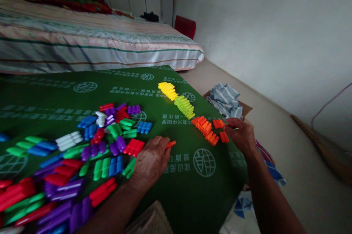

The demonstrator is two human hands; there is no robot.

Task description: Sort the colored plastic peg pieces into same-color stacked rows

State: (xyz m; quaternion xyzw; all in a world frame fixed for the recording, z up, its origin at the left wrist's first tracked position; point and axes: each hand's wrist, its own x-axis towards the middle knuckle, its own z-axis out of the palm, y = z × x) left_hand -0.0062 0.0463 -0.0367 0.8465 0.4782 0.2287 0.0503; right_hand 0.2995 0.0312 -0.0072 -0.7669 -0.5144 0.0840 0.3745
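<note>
My left hand (154, 158) is closed around a small orange tube-shaped plastic piece (171, 144), whose end sticks out past the fingertips. At the table's right edge, my right hand (240, 135) has its fingers bent together beside two small groups of orange pieces (218, 124); what they pinch is hidden. Just left of that hand lies a row of orange pieces (203, 127). It continues a diagonal line with lime-green pieces (184, 106) and yellow pieces (167, 91). Red pieces (134, 147) lie beside my left hand.
Mixed blue, green, purple, red and white pieces (68, 141) cover the left of the green printed table (178, 190). Behind it stands a bed (110, 43). A cardboard box (245, 109) with striped cloth (224, 98) is on the floor at right, near a broom (316, 142).
</note>
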